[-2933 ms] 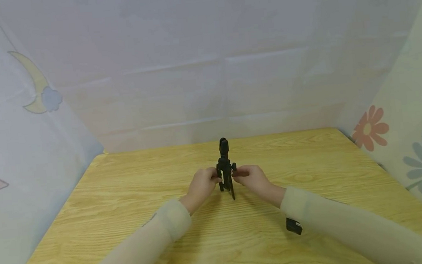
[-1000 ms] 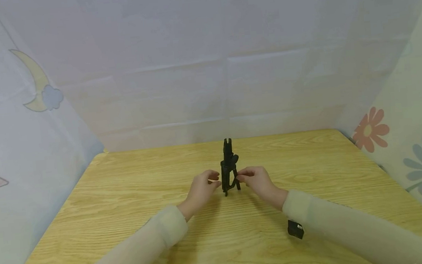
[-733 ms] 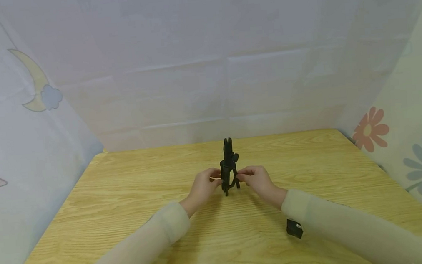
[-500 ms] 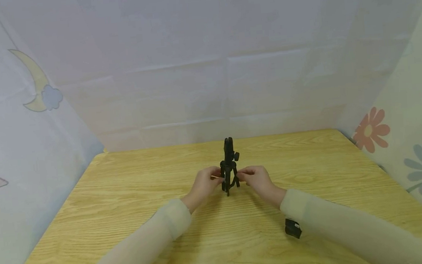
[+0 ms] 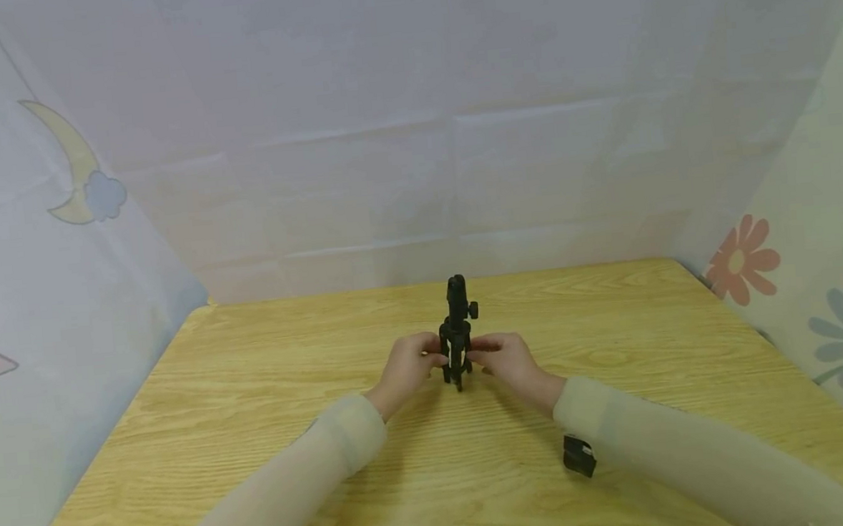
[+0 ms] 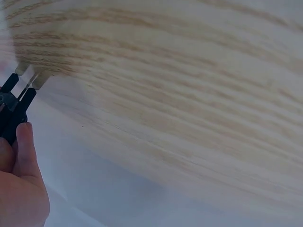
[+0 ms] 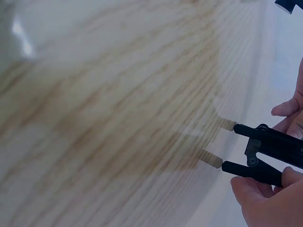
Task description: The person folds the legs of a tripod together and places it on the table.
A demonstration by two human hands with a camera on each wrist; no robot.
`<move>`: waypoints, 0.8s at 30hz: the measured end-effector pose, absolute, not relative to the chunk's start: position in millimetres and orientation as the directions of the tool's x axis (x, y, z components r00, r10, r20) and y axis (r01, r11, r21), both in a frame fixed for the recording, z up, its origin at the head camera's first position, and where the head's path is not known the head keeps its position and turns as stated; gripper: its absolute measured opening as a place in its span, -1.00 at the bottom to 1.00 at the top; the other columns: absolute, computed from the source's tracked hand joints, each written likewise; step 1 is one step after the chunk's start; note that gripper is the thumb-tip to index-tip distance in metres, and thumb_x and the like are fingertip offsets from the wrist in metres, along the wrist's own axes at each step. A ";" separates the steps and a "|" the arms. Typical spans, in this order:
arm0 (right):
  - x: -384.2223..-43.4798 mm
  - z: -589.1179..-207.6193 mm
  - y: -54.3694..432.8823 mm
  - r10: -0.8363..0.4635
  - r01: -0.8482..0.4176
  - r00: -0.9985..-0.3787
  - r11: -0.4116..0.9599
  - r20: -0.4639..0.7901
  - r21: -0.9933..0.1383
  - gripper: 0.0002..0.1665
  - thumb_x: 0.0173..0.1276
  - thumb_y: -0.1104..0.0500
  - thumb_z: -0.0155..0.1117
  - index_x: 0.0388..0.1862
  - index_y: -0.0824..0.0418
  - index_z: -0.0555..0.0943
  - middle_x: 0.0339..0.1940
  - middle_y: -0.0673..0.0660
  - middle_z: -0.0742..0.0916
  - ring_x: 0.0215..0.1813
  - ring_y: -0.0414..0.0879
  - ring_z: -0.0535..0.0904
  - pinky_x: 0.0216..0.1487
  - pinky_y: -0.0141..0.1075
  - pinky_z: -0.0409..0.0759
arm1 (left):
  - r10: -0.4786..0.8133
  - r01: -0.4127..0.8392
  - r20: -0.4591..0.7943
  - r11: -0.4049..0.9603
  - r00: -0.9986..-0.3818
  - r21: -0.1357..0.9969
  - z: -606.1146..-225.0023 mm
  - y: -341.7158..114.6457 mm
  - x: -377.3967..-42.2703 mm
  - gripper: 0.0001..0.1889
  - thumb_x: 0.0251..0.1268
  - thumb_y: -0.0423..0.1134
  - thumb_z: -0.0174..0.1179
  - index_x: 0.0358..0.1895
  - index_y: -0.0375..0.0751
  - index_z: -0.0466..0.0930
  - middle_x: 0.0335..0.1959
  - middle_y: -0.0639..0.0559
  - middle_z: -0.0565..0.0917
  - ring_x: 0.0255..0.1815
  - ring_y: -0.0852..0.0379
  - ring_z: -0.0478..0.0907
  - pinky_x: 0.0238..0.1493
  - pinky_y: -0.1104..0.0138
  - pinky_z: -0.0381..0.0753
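table [image 5: 439, 462]: wood-grained (glossy) | on it: black tripod [image 5: 457, 325], upright

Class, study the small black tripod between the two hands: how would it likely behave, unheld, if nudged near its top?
The tripod looks tall over close-set legs, so a high nudge would probably tip it. The bracket linking two legs looks hinged, so they might fold or spread. Each leg looks straight, so probably stiff, not floppy.

Apparently no legible text anywhere.

Black tripod [image 5: 455, 327], upright on the wood-grain table [image 5: 265, 368], legs [image 7: 258, 173] slightly spread, side knob [image 5: 474, 310].
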State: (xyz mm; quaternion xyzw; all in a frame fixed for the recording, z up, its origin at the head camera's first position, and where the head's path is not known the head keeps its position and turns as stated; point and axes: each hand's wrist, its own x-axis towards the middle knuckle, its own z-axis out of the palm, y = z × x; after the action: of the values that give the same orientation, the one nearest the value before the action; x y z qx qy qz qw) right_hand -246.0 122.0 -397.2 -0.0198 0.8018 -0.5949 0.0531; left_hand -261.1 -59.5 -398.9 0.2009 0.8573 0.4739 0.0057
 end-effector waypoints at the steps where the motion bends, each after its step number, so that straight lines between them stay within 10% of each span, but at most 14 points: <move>1: -245.7 -396.5 121.4 -0.095 0.036 -0.993 0.290 -0.066 -0.956 -0.66 0.42 0.35 0.17 0.11 0.49 0.57 0.11 0.37 0.64 0.13 0.20 0.56 0.07 -0.02 0.58 | 0.350 0.343 0.183 0.477 -0.919 0.809 -399.0 -59.3 -261.2 -0.92 0.30 -0.45 0.21 -0.21 -0.35 0.67 -0.25 -0.11 0.72 -0.29 0.10 0.63 -0.39 0.37 0.59; 17: -244.0 -395.8 110.8 -0.099 0.074 -0.990 0.225 -0.098 -0.972 -0.67 0.32 0.45 0.21 0.05 0.53 0.57 0.01 0.35 0.68 0.02 0.10 0.61 0.00 -0.02 0.58 | 0.343 0.416 0.259 0.544 -0.903 0.729 -401.6 -55.0 -258.0 -0.96 0.23 -0.47 0.25 -0.28 -0.38 0.62 -0.34 -0.12 0.72 -0.23 0.00 0.66 -0.18 0.24 0.63; 24: -244.0 -395.8 124.3 -0.300 0.063 -0.945 0.223 -0.130 -0.973 -0.42 0.38 0.43 0.14 0.37 0.47 0.31 0.31 0.40 0.49 0.35 0.23 0.38 0.27 0.07 0.39 | 0.399 0.399 0.183 0.569 -0.899 0.720 -391.1 -61.8 -257.7 -0.92 0.30 -0.45 0.22 -0.19 -0.38 0.62 -0.23 -0.14 0.71 -0.11 -0.04 0.64 -0.06 0.17 0.62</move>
State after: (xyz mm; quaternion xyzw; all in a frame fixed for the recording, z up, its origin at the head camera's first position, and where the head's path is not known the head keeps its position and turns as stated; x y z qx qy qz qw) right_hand -244.0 124.3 -395.8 -0.0770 0.7682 -0.6184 0.1469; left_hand -257.7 -61.8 -391.1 0.2251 0.8856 0.4063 -0.0001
